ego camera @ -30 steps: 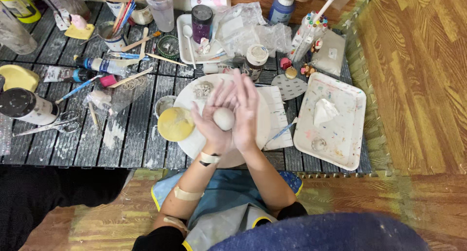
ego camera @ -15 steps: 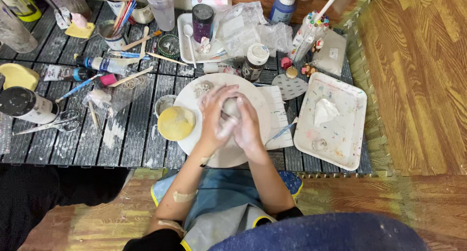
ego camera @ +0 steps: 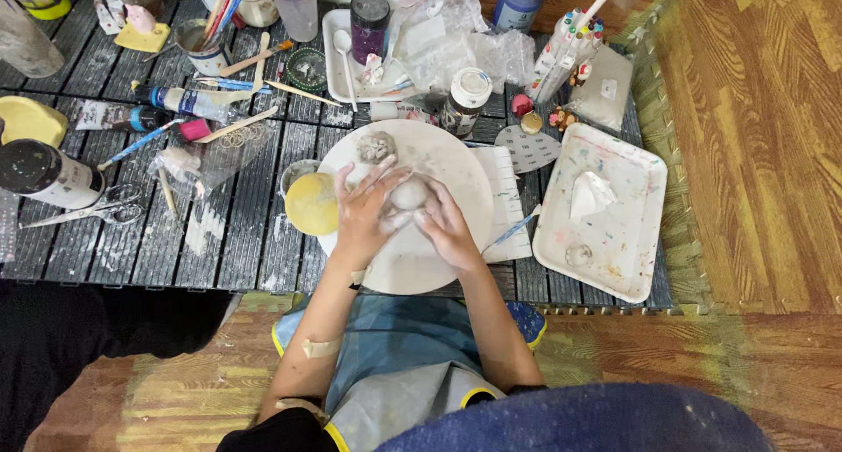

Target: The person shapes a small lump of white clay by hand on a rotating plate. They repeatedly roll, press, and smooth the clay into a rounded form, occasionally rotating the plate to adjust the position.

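Resting at the centre of the round white work plate (ego camera: 412, 272), the pale grey ball of clay (ego camera: 408, 193) sits cupped between both hands. The ball is roughly round, so no long axis can be told. The left hand (ego camera: 367, 213) lies at its 9 o'clock, fingers spread and curved over its top; the right hand (ego camera: 449, 228) lies at its 4 o'clock, fingers bent against its side. Each grip is half closed around the ball, both touching it, neither hand nearer than the other. A smaller speckled grey clay lump (ego camera: 377, 145) sits at the plate's 11 o'clock, apart from the hands. A round cup of yellow liquid (ego camera: 311, 202) stands just beside the plate at 9 o'clock. A white rectangular paint-flecked tray (ego camera: 614, 242) lies at 3 o'clock on the dark slatted bench (ego camera: 132, 242).
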